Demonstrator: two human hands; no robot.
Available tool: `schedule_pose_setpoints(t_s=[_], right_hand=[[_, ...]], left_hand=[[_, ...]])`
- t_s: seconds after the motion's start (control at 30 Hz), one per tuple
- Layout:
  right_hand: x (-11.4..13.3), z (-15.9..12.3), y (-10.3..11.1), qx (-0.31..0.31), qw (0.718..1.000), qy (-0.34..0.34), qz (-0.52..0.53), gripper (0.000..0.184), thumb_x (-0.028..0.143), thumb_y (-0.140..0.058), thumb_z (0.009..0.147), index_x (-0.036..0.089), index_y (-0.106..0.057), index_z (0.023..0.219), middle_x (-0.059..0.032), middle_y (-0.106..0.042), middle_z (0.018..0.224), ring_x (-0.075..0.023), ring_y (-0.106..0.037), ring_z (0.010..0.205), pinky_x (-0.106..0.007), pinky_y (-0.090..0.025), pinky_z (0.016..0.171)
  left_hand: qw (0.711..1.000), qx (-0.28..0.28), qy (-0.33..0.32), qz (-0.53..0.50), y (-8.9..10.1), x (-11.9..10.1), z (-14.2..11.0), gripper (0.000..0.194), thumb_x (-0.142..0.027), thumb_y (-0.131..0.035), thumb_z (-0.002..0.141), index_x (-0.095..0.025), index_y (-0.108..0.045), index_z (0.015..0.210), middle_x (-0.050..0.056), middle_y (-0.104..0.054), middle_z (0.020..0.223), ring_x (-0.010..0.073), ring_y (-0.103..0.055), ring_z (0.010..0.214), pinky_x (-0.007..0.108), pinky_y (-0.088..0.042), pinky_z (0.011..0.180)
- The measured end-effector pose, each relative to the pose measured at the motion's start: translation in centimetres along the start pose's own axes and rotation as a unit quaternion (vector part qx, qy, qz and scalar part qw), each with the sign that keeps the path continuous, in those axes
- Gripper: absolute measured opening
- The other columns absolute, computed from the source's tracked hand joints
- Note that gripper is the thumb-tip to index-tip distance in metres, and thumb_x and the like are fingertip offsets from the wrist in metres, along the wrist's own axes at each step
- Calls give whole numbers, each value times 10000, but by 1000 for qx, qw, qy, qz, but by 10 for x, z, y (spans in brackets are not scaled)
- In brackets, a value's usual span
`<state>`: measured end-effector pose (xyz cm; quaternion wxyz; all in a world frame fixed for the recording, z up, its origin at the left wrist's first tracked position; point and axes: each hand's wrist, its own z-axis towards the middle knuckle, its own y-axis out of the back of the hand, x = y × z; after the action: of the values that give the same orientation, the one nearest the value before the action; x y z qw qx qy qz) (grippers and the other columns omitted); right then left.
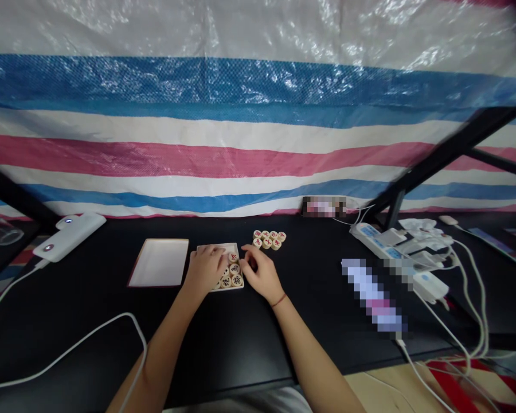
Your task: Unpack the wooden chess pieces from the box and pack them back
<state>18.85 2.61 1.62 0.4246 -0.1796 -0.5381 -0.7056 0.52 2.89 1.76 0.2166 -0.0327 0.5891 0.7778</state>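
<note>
My left hand (206,268) lies over the left part of a shallow white box (242,282), its fingers stretched across the round Chinese chess pieces (236,280) inside. The fingers hide several of these pieces; those visible bear black characters, with a red one near the top. At the box's right edge is my right hand (262,274), loosely curved, with thumb and index finger apart and no piece visible between them. Whether it presses on the box wall I cannot tell. Beyond it, two short rows of red-marked chess pieces (266,239) rest on the black table.
The box lid (161,263) lies inside up on the left. A white power bank (71,236) with a cable sits farther left. To the right are a blurred-out phone-like object (374,295), a power strip (380,244) and tangled white cables. A striped tarp (258,155) hangs behind the table (241,344).
</note>
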Motion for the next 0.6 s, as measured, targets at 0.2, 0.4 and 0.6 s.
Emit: schedule_pose_setpoints(t_s=[0.2,0.4,0.6], right_hand=[[7,-1,-12,51,999,12,-14,303,289,-517,846,187,-541,1130,-24,-601,840,-171,-563,737,-280,-437,696],[3,-1,-9,52,999,14,-1,288,277,-523,846,192,-529,1121,-8,-578,821,-163,-567,735,-265,-438,685],[-1,-2,-12,54,998,13,21,319,256,-541,830,194,-503,1140,3,-579,810,-158,-559,719,-272,-456,696]], left_hand=[[999,19,-48,13,-9,-13,1,228,-242,-476,914,-183,-681,833,92,-665,919,237,-591,933,391,-411,859],[1000,24,-13,-5,-6,-15,2,188,-274,-512,906,-189,-646,804,78,-686,907,254,-606,938,397,-397,838],[997,54,19,-46,2,-17,5,133,-270,-546,887,-212,-613,788,35,-717,864,252,-633,940,401,-373,830]])
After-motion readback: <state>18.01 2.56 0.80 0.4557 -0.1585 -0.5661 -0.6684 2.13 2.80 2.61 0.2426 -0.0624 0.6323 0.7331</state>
